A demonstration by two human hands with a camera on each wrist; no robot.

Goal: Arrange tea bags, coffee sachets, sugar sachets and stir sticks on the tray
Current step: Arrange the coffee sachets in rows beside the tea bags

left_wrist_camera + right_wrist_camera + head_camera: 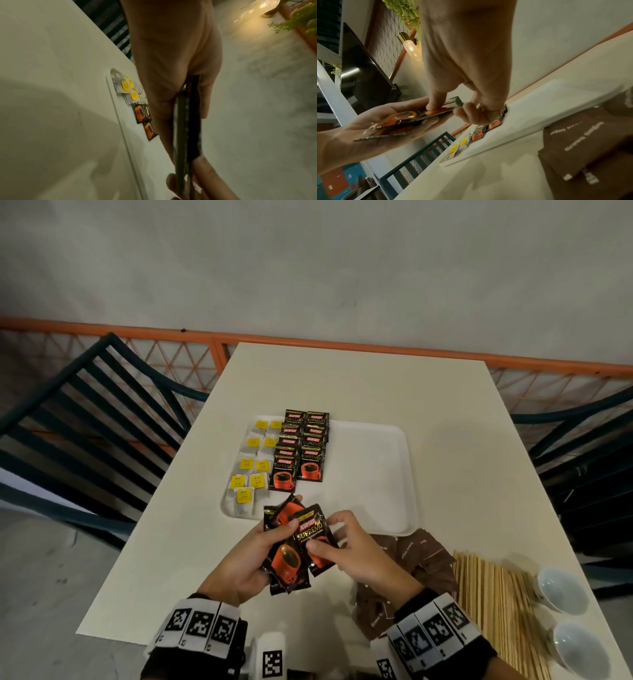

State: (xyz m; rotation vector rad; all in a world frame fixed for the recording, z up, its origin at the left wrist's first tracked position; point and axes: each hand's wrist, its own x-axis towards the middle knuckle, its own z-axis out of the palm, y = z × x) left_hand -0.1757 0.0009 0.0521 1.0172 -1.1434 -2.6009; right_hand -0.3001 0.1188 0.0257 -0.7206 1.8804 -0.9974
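Cream table (pixel 342 378), far half bare. White tray (pixel 383 474) mid-table; right two-thirds free, left third filled. Stir sticks (pixel 493 604) at near right table edge, beside two white cups (pixel 561 590). Brown sugar sachets (pixel 424 556) heaped near tray's near right corner; print partly legible, "Brown". Coffee sachets (pixel 301 453) in two overlapping columns, marked "KOPIKO SUPREMO". Yellow-tagged tea bags (pixel 253 463) along tray's left edge. Left hand (pixel 246 559) grips fanned coffee sachets (pixel 291 563) above near tray edge. Right hand (pixel 356 553) pinches top coffee sachet (pixel 313 537), thumb on face.
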